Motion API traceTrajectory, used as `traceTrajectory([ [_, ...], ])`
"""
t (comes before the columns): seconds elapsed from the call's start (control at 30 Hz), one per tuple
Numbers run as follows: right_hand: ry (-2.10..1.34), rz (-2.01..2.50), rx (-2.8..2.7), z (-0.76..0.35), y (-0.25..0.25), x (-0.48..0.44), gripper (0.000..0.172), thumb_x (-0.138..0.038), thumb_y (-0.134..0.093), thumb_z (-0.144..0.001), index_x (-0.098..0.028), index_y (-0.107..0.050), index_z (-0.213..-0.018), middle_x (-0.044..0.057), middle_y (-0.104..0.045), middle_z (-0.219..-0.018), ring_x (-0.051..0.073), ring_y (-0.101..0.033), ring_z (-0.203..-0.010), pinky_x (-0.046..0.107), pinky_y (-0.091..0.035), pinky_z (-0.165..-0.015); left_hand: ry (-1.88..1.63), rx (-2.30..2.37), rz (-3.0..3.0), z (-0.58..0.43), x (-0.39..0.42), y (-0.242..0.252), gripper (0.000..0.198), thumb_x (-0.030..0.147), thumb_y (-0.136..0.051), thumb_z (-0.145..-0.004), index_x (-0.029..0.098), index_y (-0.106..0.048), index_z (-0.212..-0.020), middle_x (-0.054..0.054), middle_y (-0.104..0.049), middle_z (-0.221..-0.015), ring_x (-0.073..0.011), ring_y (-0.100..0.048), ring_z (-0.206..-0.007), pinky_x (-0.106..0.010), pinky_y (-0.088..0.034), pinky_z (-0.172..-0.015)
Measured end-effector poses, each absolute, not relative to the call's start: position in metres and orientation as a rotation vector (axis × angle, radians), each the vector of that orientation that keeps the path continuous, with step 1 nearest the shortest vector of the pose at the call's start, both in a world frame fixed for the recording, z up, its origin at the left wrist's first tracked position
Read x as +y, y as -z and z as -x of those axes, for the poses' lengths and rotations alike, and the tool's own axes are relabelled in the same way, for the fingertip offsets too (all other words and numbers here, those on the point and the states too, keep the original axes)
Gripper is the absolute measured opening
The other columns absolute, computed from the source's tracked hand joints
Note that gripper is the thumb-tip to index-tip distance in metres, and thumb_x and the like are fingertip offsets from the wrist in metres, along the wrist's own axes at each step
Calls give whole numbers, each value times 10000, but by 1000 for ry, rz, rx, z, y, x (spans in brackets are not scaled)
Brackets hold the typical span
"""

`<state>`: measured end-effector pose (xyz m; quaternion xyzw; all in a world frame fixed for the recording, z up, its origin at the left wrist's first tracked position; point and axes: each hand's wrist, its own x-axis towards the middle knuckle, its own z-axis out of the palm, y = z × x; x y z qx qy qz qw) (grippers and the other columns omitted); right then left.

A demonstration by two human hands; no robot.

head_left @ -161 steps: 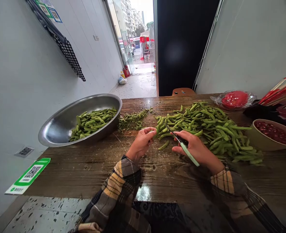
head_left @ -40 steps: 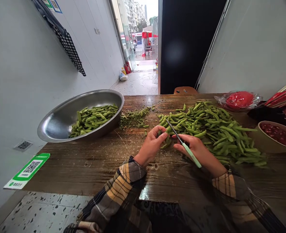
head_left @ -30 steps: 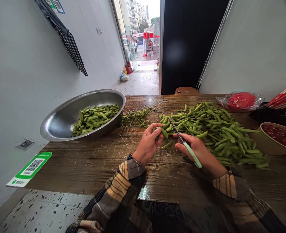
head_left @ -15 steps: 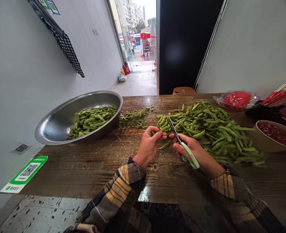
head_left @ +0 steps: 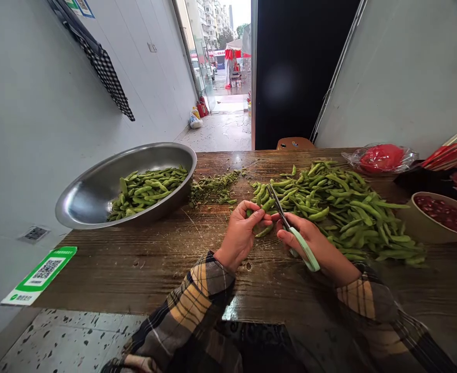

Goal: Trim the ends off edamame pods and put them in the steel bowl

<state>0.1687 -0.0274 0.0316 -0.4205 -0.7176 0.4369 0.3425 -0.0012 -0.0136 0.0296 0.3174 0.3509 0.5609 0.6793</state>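
My left hand [head_left: 241, 233] pinches a green edamame pod [head_left: 250, 213], most of it hidden by the fingers. Close by on the right, my right hand [head_left: 306, 235] is wrapped around the pale green handles of a pair of scissors [head_left: 305, 248]. The scissor blades point up and away, just beside the left fingertips. Behind both hands spreads a large heap of edamame pods [head_left: 352, 207] on the wooden table [head_left: 166, 280]. To the left, a wide metal basin [head_left: 84, 199] leans at a tilt with more pods inside.
Small green trimmings [head_left: 215, 187] lie between basin and heap. On the right stand a tub of dark red pieces [head_left: 445, 212], a red item in clear plastic [head_left: 381, 157] and red-wrapped sticks [head_left: 453, 147]. A green QR code card [head_left: 42, 274] sits at the left table edge.
The left hand has shifted very slightly, staying beside the blades. The right hand still grips the scissors in nearly the same place. The view has tilted a little.
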Motion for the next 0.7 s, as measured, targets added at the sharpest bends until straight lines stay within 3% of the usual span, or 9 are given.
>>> traceTrajectory([
  [0.3,-1052,1185,-1854,-164,-21,-26,437,-503,-503,-883,-142,-594,-1112,12,-575,-679,145,-531,-548,266,-448,-515,-1346,982,-1071,5,-8,-24,253,284,-718,-702,178,-507,-791,47,-530,-614,-62,-456,-500,-181,-316,-471],
  [0.5,-1162,1149,-1819,-163,-19,-24,398,-481,-523,-878,-142,-601,-1073,-31,-507,-588,106,-480,-458,224,-406,-434,-1413,1310,-1564,10,1,-18,80,157,-584,-717,176,-520,-761,33,-510,-714,-89,-440,-640,-209,-352,-592],
  [0.7,-1389,1131,-1661,-166,-15,-19,431,-516,-576,-827,-149,-599,-1052,-70,-456,-537,82,-446,-418,192,-396,-374,-1409,1486,-1785,20,4,-25,50,140,-530,-713,177,-510,-740,37,-494,-680,-97,-427,-627,-222,-348,-602],
])
